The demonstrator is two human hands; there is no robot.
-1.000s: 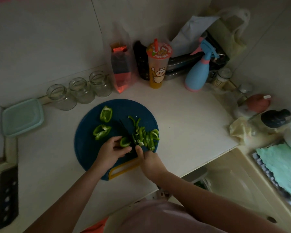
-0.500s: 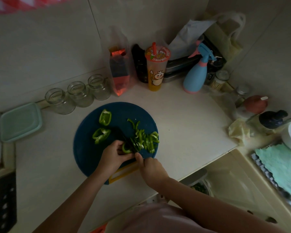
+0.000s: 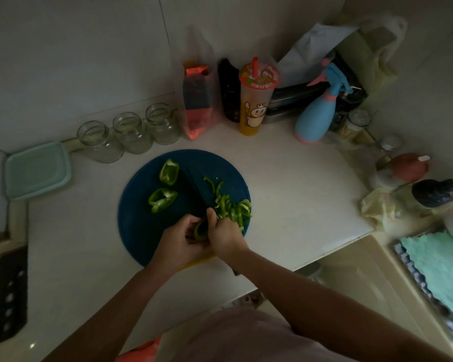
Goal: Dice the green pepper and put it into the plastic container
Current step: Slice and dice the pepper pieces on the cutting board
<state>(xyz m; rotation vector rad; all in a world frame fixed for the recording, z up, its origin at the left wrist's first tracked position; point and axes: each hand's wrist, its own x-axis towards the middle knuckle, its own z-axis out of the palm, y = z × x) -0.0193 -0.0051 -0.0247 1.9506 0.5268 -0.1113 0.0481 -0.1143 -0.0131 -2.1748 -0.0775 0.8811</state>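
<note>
A round blue cutting board (image 3: 141, 231) lies on the white counter. Two uncut green pepper chunks (image 3: 169, 171) (image 3: 162, 199) sit on its left half, and a pile of green pepper strips (image 3: 232, 205) lies on its right side. My left hand (image 3: 179, 240) holds a curved pepper piece (image 3: 200, 229) against the board. My right hand (image 3: 224, 235) grips a dark knife (image 3: 194, 186), its blade pointing away across the board next to that piece. The teal-lidded plastic container (image 3: 37, 169) sits at the far left of the counter.
Three glass jars (image 3: 131, 131) line the wall behind the board. A foil bag (image 3: 196, 103), a drink cup (image 3: 255, 100) and a blue spray bottle (image 3: 317, 111) stand at the back. Bottles and a crumpled cloth (image 3: 379, 205) crowd the right; the counter edge drops just right of the board.
The left hand has slid back along the pepper piece toward me. The knife hand has closed in on it, thumb now beside the piece. The camera tilted slightly.
</note>
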